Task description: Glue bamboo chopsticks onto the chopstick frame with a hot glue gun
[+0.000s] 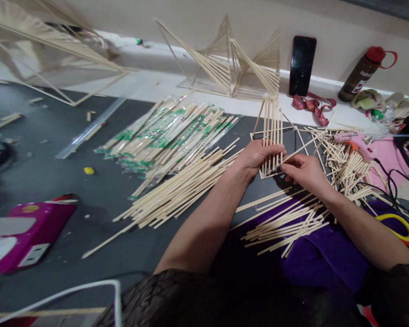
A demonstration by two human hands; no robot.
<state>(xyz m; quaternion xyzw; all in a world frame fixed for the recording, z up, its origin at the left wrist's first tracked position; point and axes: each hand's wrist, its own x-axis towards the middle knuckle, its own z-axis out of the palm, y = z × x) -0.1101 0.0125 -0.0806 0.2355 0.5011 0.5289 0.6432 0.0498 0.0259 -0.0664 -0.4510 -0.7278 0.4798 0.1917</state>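
— Crowding her hands, isn't it?
— Yes. Left hand (pixel 257 156) and right hand (pixel 301 171) each keep a closed grip on the stick frame (pixel 271 136), hemmed between loose sticks (pixel 177 190) and glue gun (pixel 356 141); dark floor (pixel 47 172) opens leftward.

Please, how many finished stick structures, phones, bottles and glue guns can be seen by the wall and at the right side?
Finished stick structures: 2 (second)
Phone: 1
Bottle: 1
Glue gun: 1
Total: 5
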